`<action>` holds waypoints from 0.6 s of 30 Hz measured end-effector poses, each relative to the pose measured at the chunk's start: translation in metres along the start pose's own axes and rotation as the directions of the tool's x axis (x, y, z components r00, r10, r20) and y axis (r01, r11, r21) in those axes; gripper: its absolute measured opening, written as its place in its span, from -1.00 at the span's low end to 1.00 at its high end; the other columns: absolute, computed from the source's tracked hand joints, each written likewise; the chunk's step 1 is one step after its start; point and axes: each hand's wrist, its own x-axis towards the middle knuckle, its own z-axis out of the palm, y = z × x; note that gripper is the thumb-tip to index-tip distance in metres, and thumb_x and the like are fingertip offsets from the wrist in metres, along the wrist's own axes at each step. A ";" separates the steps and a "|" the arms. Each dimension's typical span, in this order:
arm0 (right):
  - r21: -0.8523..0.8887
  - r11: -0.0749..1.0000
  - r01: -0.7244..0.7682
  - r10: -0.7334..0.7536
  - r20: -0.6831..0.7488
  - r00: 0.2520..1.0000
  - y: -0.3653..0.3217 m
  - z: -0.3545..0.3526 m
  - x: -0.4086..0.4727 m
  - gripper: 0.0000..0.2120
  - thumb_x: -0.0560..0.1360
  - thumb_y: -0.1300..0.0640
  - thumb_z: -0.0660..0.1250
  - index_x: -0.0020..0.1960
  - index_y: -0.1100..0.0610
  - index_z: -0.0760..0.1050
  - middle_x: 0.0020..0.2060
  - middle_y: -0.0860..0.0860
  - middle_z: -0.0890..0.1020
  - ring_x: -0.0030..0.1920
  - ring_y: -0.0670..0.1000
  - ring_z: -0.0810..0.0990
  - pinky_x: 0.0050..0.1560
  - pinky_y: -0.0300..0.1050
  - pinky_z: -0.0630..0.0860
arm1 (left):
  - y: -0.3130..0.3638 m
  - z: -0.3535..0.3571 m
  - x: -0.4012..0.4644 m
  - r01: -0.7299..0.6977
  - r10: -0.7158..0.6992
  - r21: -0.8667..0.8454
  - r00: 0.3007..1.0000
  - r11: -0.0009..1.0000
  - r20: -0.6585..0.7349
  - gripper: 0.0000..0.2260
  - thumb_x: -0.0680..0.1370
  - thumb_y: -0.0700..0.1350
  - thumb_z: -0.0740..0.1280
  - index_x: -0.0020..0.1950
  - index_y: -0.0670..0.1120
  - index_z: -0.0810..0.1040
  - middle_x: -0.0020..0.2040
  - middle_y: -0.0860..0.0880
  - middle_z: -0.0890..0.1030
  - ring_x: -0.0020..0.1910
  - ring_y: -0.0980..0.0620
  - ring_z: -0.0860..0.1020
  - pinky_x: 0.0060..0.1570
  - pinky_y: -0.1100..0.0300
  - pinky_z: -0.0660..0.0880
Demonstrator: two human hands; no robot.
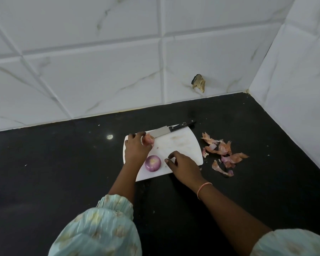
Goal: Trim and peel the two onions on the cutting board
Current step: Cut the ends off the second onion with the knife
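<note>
A white cutting board point(181, 145) lies on the black counter. On its near left part sits a peeled purple onion point(152, 163). My left hand point(136, 147) reaches over the board's far left corner and grips a second, pinkish onion point(149, 139), which it partly hides. My right hand point(183, 166) hovers over the board's near edge just right of the peeled onion, fingers loosely curled and holding nothing. A knife point(171, 129) with a black handle lies along the board's far edge, its blade tip close to the held onion.
A heap of dry onion skins point(222, 152) lies on the black counter point(63, 163) right of the board. White tiled walls point(100, 71) close the back and the right side, meeting in a corner at the far right.
</note>
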 end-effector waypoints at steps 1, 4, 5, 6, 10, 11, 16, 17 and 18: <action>-0.020 1.000 0.002 -0.002 0.012 1.000 0.000 -0.003 0.003 -0.73 0.59 -0.14 0.21 0.15 0.01 0.48 -0.07 -0.03 0.60 -0.05 0.00 0.57 -0.17 -0.12 0.42 | -0.002 0.002 0.002 0.000 0.000 -0.022 1.000 1.000 -0.001 -0.51 0.46 -0.03 0.48 0.37 0.03 0.47 0.35 -0.12 0.44 0.36 -0.18 0.38 0.26 -0.05 0.41; -0.101 0.991 0.084 -0.090 -0.053 0.995 -0.004 -0.006 0.012 -0.77 0.61 0.04 0.19 0.23 0.02 0.50 0.06 0.00 0.61 0.04 0.05 0.57 -0.08 -0.03 0.53 | -0.007 0.005 0.000 -0.015 0.011 -0.104 0.999 0.994 -0.039 -0.58 0.45 -0.05 0.49 0.29 0.02 0.51 0.25 -0.07 0.51 0.21 -0.12 0.50 0.18 -0.05 0.51; -0.138 0.979 0.148 -0.157 -0.061 0.986 -0.005 -0.003 0.018 -0.71 0.61 0.11 0.18 0.30 0.01 0.48 0.12 0.00 0.56 0.09 0.05 0.54 -0.05 -0.01 0.54 | -0.008 0.006 -0.001 -0.019 0.011 -0.136 0.998 0.991 -0.060 -0.60 0.46 -0.06 0.49 0.27 0.01 0.52 0.22 -0.04 0.51 0.15 -0.08 0.53 0.14 -0.02 0.54; -0.191 0.958 0.213 -0.225 -0.044 0.973 -0.007 0.000 0.023 -0.64 0.60 0.17 0.17 0.38 0.00 0.44 0.16 0.01 0.52 0.12 0.06 0.49 -0.02 -0.02 0.53 | -0.008 0.007 -0.004 -0.025 0.012 -0.170 0.997 0.985 -0.081 -0.63 0.46 -0.08 0.49 0.25 0.00 0.53 0.18 -0.02 0.50 0.09 -0.04 0.55 0.10 0.04 0.55; -0.361 0.883 0.300 -0.300 0.059 0.952 -0.012 0.009 0.040 -0.46 0.55 0.23 0.18 0.49 -0.07 0.27 0.19 0.05 0.42 0.12 0.08 0.41 0.00 -0.01 0.50 | -0.005 0.011 -0.011 -0.050 0.022 -0.227 0.992 0.973 -0.123 -0.64 0.45 -0.17 0.50 0.21 -0.05 0.50 0.16 0.01 0.44 -0.04 0.09 0.53 -0.03 0.21 0.51; -0.390 0.870 0.301 -0.298 0.071 0.952 -0.013 0.010 0.041 -0.47 0.55 0.20 0.17 0.49 -0.08 0.27 0.18 0.06 0.41 0.11 0.09 0.41 -0.02 0.00 0.50 | -0.005 0.012 -0.011 -0.053 0.027 -0.223 0.992 0.973 -0.122 -0.63 0.45 -0.17 0.50 0.19 -0.05 0.49 0.17 0.00 0.46 -0.02 0.08 0.53 -0.03 0.20 0.51; -0.495 0.822 0.279 -0.278 0.078 0.957 -0.009 0.007 0.035 -0.47 0.54 0.18 0.16 0.50 -0.03 0.27 0.27 0.10 0.37 0.17 0.16 0.37 0.02 0.04 0.41 | -0.004 0.010 -0.004 -0.027 0.014 -0.180 0.997 0.983 -0.073 -0.64 0.41 -0.17 0.51 0.08 0.01 0.40 0.10 -0.03 0.56 0.01 -0.03 0.56 -0.16 0.19 0.43; -0.511 0.821 0.252 -0.259 0.060 0.964 -0.006 0.006 0.032 -0.45 0.52 0.19 0.17 0.50 -0.02 0.26 0.29 0.11 0.36 0.19 0.17 0.37 0.06 0.06 0.39 | -0.004 0.009 -0.003 -0.022 0.011 -0.173 0.998 0.985 -0.067 -0.63 0.40 -0.17 0.51 0.06 0.02 0.39 0.09 -0.03 0.56 -0.01 -0.04 0.57 -0.18 0.18 0.41; -0.529 0.820 0.216 -0.235 0.031 0.971 0.000 0.005 0.028 -0.44 0.51 0.19 0.17 0.50 0.00 0.27 0.30 0.11 0.36 0.20 0.17 0.37 0.09 0.07 0.38 | -0.004 0.009 -0.003 -0.016 0.006 -0.168 0.998 0.986 -0.060 -0.63 0.39 -0.17 0.51 0.04 0.02 0.38 0.08 -0.03 0.56 -0.03 -0.05 0.57 -0.20 0.18 0.40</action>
